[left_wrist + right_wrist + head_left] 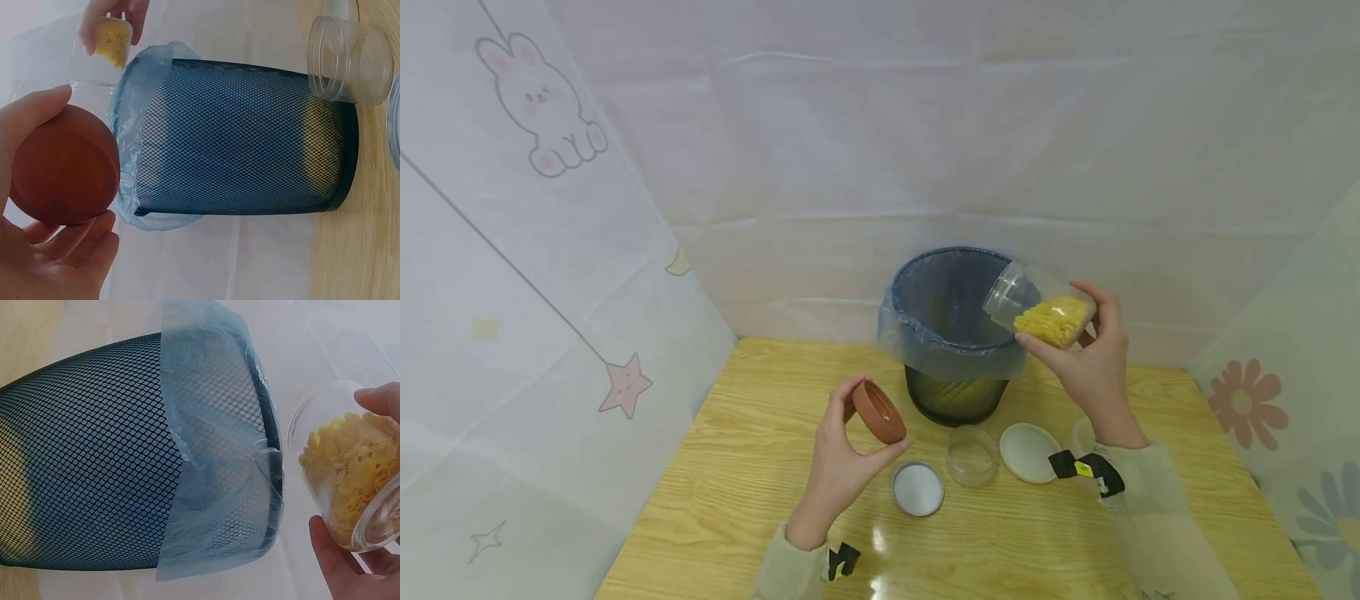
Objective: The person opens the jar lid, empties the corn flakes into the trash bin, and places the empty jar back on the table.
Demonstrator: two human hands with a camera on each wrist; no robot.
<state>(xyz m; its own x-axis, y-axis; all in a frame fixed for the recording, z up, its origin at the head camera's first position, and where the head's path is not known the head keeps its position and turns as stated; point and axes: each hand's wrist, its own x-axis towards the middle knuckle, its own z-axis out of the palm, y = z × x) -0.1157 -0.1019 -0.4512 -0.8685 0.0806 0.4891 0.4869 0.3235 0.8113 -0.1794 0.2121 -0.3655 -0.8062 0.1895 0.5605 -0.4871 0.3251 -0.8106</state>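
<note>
My right hand (1093,362) grips a clear plastic jar (1011,292) around its base end. The jar is tilted, its mouth towards the bin's opening, with small yellow flake-like pieces (356,462) lying in it. A black mesh waste bin (237,137), lined with a thin blue bag (206,437), stands upright on the table. My left hand (842,450) holds a reddish-brown round shallow container (878,412) by its sides, in front of the bin and below its rim. A small light spot shows inside that container in the head view; its smooth outer face (65,165) is towards the left wrist camera.
On the wooden table (715,483), in front of the bin, lie a silver-rimmed round lid (917,488), an empty-looking clear jar (972,456) and a whitish round lid (1030,453). Another pale round thing is partly hidden by my right wrist. Printed white sheets (850,150) hang around the table.
</note>
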